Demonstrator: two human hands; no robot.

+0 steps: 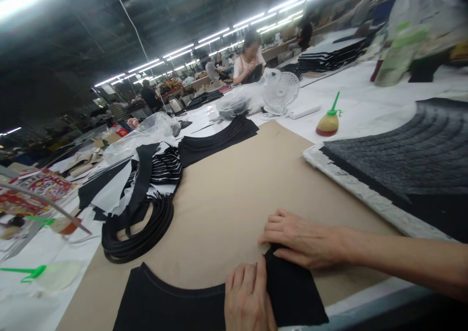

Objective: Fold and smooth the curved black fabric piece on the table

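A black sheet piece (175,309) with a curved inner edge lies on the brown board at the front; whether it is leather or fabric I cannot tell. A narrow strip runs along its curve. My left hand (246,294) rests on the piece, its fingers close together and bent over the curved edge. Just right of it, my right hand (303,238) pinches the same edge near a corner, thumb on the black surface and fingers on the far side. The two index fingers almost meet there. Part of the edge is hidden under the fingers.
On the brown board (226,199) lie a coil of black strips (139,243) and stacked black pieces (219,138). A white-edged slab (351,189) carries grey-black layers (398,150) at right. Beyond are an oil bottle (328,122), a small fan (281,91) and a seated person (250,60).
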